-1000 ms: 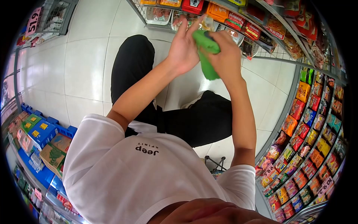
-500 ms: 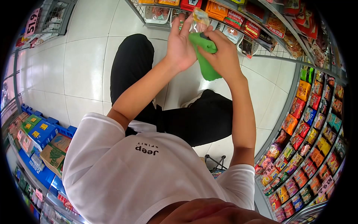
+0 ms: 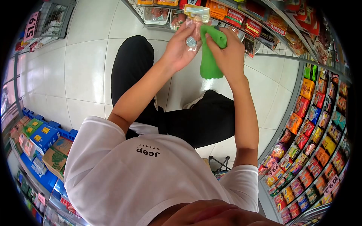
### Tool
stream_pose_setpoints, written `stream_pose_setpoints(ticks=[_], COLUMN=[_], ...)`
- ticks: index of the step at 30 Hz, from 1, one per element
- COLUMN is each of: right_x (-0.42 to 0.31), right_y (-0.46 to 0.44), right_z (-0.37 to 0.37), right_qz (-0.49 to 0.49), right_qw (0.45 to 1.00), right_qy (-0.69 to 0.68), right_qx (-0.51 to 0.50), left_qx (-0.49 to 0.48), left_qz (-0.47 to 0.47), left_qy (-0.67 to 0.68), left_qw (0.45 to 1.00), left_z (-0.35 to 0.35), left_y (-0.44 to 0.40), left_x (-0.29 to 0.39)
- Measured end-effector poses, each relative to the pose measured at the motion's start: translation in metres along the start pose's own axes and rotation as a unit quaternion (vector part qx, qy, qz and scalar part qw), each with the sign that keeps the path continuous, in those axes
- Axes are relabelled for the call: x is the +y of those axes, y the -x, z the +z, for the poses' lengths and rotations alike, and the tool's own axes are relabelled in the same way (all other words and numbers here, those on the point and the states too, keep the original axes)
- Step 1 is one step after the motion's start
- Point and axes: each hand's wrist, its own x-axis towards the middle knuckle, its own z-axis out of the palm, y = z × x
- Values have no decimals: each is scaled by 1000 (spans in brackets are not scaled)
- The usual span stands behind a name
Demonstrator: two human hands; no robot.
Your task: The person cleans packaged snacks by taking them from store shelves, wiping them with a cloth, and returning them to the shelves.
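Observation:
My left hand (image 3: pixel 178 48) is closed on a clear plastic packet (image 3: pixel 197 14) with a yellow and white top band, holding it up before the low shelf. What the packet contains is hard to make out, but something pinkish shows through. Against its right side, my right hand (image 3: pixel 233 52) grips a green cloth (image 3: pixel 210 67), the thumb lying over the folded upper part. The cloth's lower end hangs down with a wavy edge. The fingers behind the cloth are mostly hidden.
Ahead stands a wire shelf (image 3: pixel 279 54) with red and orange packets (image 3: pixel 236 18) and white baskets (image 3: pixel 156 16). To the right, a rack (image 3: pixel 298 124) carries many colourful snack packets. Boxes (image 3: pixel 45 135) sit at the lower left. My bent knees (image 3: pixel 132 67) are over the tiled floor.
My left hand has turned from an open palm to a grip on the packet, which now shows more fully. The cloth has shifted slightly up and right with my right hand.

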Motion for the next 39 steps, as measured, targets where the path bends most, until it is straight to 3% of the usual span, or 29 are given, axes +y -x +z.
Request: stream_pose_setpoints(ticks=[2,5,8,13,16,20,21,22,24,25,28,29,32,33,35,38,39], right_x=[12,23,5,25,19,7,20,30,40,35,22,22,9,1,-5,-10,-11], right_y=[-4,-10,-6,-11,-5,-5,-7,-8,-14,-15,-17,-17,-13,-14,-14,-7,-6], right_z=[2,2,-5,-4,-4,-4,-2,-5,-16,-23,-42,-52,-61,-65,-77,-81,-83], right_qz=[-28,5,63,6,12,-44,-45,-32,-4,71,159,190,153,184,186,132,123], right_qw=[998,996,998,998,999,999,998,998,994,993,958,948,931,913,909,905,903], right_qy=[32,20,-24,14,-3,5,30,47,81,22,-141,-158,-211,-238,-251,-282,-292], right_qx=[44,84,0,68,31,-6,26,41,73,94,191,199,255,275,274,289,290], left_qx=[-14,-6,13,37,-40,-21,-26,-30,65,112,190,142,183,130,5,-86,-94], left_qz=[-2,-17,-24,-58,-48,-69,-89,-112,-123,-129,-154,-172,5,74,212,292,288], left_qy=[-20,-43,-39,-98,-99,-84,-95,-105,-135,-151,-229,-265,-544,-659,-825,-859,-858], left_qw=[1000,999,999,993,993,994,991,988,981,974,942,938,819,737,525,410,414], left_z=[-3,4,9,21,-3,-10,-8,-6,6,9,-52,-94,-129,-131,-133,-141,-144], left_y=[2,11,12,24,16,16,19,24,29,29,14,6,-4,-7,-17,-51,-59], left_x=[-3,-13,-13,-17,-18,-17,-15,-14,-14,-14,-3,6,7,15,35,49,50])
